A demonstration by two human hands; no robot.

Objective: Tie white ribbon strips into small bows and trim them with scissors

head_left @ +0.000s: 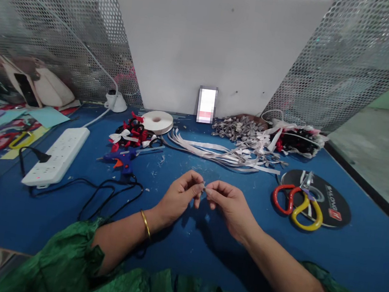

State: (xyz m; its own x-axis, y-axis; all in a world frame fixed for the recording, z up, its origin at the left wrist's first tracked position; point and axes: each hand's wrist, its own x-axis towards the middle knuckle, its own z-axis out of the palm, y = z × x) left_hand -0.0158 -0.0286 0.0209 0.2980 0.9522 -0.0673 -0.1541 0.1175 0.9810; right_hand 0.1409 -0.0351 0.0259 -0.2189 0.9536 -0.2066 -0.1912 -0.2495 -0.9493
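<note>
Left hand and right hand pinch one tiny greyish piece | flat white ribbons curve across blue table

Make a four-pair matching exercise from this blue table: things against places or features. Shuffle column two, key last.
Column 1
1. bare left hand
2. scissors with red and yellow handles
3. long white power strip
4. blue plastic glue gun

Column 2
A. black plug inserted
B. orange trigger
C. partly on round black disc
D. gold bangle at wrist

Pairs: 1-D; 2-C; 3-A; 4-B
</note>
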